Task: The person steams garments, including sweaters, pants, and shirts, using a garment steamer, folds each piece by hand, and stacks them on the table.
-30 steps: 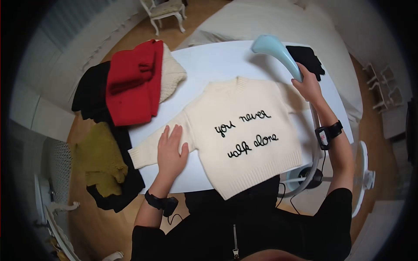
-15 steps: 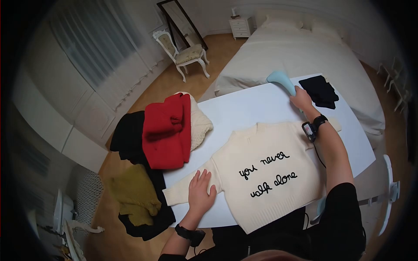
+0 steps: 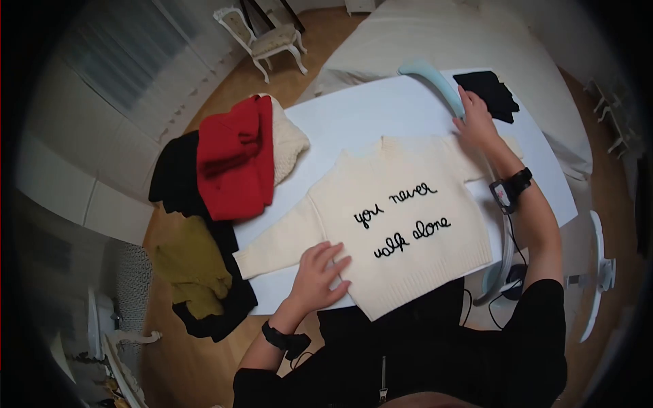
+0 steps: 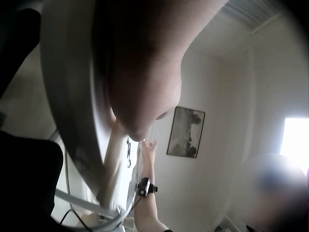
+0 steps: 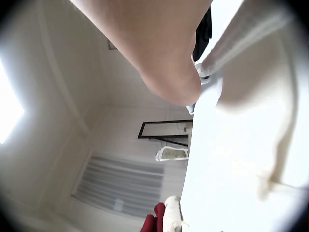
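Observation:
A cream sweater (image 3: 401, 204) with black lettering lies spread front side up on the white table (image 3: 354, 109). My left hand (image 3: 318, 277) is at the sweater's lower left side, below the sleeve, its fingers spread over the hem edge. At the table's far right my right hand (image 3: 478, 122) grips the handle of a light blue steamer (image 3: 435, 79), whose head points to the far left, beyond the sweater's neckline. A grey hose (image 3: 507, 253) runs down from it past the sweater's right side. In the left wrist view the left hand (image 4: 145, 96) hides its own fingertips.
Red (image 3: 235, 160), black and cream knitwear is heaped at the table's left edge, with an olive garment (image 3: 194, 262) hanging below. A folded black garment (image 3: 488, 95) lies at the far right corner. Beyond the table are a bed (image 3: 435, 41) and a chair (image 3: 273, 39).
My left hand has moved right, from the sweater's sleeve to the side of its body. The right hand still holds the steamer near the far right. The head view tilted up, then partly back down.

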`<state>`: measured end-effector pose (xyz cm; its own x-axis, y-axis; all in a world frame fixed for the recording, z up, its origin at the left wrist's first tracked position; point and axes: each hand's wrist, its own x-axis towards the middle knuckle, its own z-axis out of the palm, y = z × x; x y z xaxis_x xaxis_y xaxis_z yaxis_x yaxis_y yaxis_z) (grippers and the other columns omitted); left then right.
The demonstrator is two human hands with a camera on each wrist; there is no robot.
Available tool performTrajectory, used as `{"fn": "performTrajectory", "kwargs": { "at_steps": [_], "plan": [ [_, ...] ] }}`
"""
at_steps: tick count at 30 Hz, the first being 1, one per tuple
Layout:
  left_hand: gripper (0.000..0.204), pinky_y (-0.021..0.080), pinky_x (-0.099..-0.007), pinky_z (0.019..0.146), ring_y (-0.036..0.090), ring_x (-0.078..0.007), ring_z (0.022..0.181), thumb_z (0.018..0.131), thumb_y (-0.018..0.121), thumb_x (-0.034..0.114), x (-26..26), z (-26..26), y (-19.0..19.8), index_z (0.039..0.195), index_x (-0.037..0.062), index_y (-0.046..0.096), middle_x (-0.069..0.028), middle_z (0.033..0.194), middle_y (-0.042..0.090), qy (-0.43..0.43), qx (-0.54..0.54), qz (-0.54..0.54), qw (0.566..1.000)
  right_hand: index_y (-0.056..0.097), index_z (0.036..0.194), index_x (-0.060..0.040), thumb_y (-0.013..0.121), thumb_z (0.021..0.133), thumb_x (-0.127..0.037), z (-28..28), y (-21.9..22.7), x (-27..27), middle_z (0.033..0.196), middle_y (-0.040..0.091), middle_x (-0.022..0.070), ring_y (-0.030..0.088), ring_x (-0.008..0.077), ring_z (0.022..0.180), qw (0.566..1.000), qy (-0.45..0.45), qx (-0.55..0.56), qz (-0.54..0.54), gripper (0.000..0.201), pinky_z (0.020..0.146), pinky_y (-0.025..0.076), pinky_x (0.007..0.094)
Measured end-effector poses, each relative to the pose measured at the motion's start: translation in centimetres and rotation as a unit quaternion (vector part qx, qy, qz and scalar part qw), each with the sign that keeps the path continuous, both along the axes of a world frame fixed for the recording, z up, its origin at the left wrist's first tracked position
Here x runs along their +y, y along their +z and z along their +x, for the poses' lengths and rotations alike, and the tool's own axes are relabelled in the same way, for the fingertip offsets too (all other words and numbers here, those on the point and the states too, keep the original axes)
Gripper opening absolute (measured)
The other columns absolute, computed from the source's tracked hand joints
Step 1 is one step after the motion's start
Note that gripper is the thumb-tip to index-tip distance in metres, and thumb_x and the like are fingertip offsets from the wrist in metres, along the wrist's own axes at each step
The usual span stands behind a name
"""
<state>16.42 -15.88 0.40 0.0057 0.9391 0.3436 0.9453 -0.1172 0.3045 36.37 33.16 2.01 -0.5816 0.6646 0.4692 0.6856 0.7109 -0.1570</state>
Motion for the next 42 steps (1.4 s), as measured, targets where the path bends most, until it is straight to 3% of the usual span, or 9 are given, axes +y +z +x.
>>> {"fn": "performTrajectory", "kwargs": {
  "at_steps": [3,9,14,25,30,33,34,39,42],
  "plan": [
    [0.058,0.042,-0.0466,0.102,0.050,-0.0319,0.121,0.069,0.080,0.028,-0.9,4.0,0.6,0.123,0.0158,0.063,-0.0082,0.134,0.054,-0.134,-0.059,-0.071,0.987,0.046,0.142,-0.0095,0.065,0.085,-0.004,4.5,4.1,-6.8,0.138,0.048,0.0193,0.046,0.0386,0.128,0.988,0.156,-0.011,-0.019,0.061,0.105,0.044,0.0431],
    [0.039,0.043,-0.0440,0.100,0.049,-0.0316,0.121,0.075,0.075,0.018,-0.6,3.2,1.1,0.111,0.0114,0.062,-0.0092,0.130,0.053,-0.100,-0.059,-0.145,0.983,0.049,0.140,-0.0084,0.075,0.081,-0.014,10.9,8.7,-20.1,0.144,0.045,0.0197,0.044,0.0381,0.134,0.846,0.331,-0.252,-0.333,0.064,0.111,0.038,0.0417],
    [0.023,0.050,-0.0378,0.079,0.059,-0.0286,0.091,0.068,0.074,0.008,-0.3,2.1,2.1,0.086,0.0055,0.059,-0.0073,0.097,0.059,-0.096,-0.158,-0.094,0.978,0.046,0.143,-0.0114,0.071,0.075,-0.003,12.4,4.3,-26.1,0.153,0.036,0.0202,0.033,0.0424,0.142,0.905,0.241,-0.308,-0.170,0.073,0.116,0.029,0.0510],
    [0.023,0.044,-0.0366,0.064,0.054,-0.0299,0.071,0.080,0.071,0.013,2.8,-0.2,8.6,0.079,-0.0016,0.053,-0.0114,0.079,0.054,0.012,-0.365,-0.076,0.928,0.070,0.103,-0.0022,0.073,0.082,-0.006,9.4,11.0,-14.6,0.099,0.071,0.0118,0.068,0.0242,0.089,0.849,0.314,-0.078,-0.417,0.022,0.078,0.053,0.0323],
    [0.022,0.048,-0.0347,0.070,0.058,-0.0269,0.077,0.087,0.065,0.016,3.5,-3.0,8.3,0.098,-0.0012,0.060,-0.0138,0.088,0.060,0.244,-0.471,-0.130,0.837,0.057,0.126,-0.0027,0.069,0.089,-0.010,2.9,7.0,-13.4,0.094,0.069,0.0098,0.065,0.0142,0.086,0.874,0.210,0.064,-0.434,0.040,0.074,0.051,0.0265],
    [0.034,0.049,-0.0386,0.088,0.061,-0.0316,0.098,0.086,0.064,0.015,5.1,-5.2,2.8,0.116,-0.0004,0.059,-0.0175,0.110,0.061,0.281,-0.248,0.059,0.925,0.052,0.134,-0.0045,0.068,0.089,-0.009,-1.4,5.1,-15.3,0.108,0.065,0.0172,0.066,0.0267,0.093,0.955,0.107,0.045,-0.272,0.048,0.084,0.053,0.0340],
    [0.041,0.044,-0.0424,0.100,0.055,-0.0355,0.115,0.085,0.063,0.012,5.1,-5.5,2.6,0.123,-0.0010,0.056,-0.0188,0.124,0.056,0.282,-0.224,0.036,0.932,0.050,0.138,-0.0056,0.067,0.088,-0.008,-1.6,4.9,-16.1,0.124,0.058,0.0204,0.059,0.0362,0.110,0.985,0.168,-0.007,-0.048,0.053,0.093,0.050,0.0423],
    [0.039,0.044,-0.0444,0.100,0.053,-0.0369,0.116,0.086,0.062,0.014,1.2,-8.6,2.0,0.122,-0.0001,0.059,-0.0184,0.121,0.061,0.282,-0.082,0.014,0.956,0.049,0.141,-0.0092,0.065,0.089,-0.015,-3.5,3.3,-22.8,0.139,0.049,0.0208,0.045,0.0402,0.131,0.940,0.310,-0.009,-0.142,0.055,0.108,0.040,0.0446],
    [0.049,0.042,-0.0443,0.101,0.053,-0.0360,0.117,0.083,0.067,0.028,-0.8,-9.9,5.0,0.121,-0.0010,0.060,-0.0189,0.119,0.062,0.328,0.038,-0.246,0.911,0.051,0.141,-0.0110,0.062,0.092,-0.024,-4.4,1.2,-23.7,0.145,0.046,0.0210,0.039,0.0412,0.136,0.916,0.365,-0.074,-0.148,0.052,0.113,0.033,0.0482]
  ]
}}
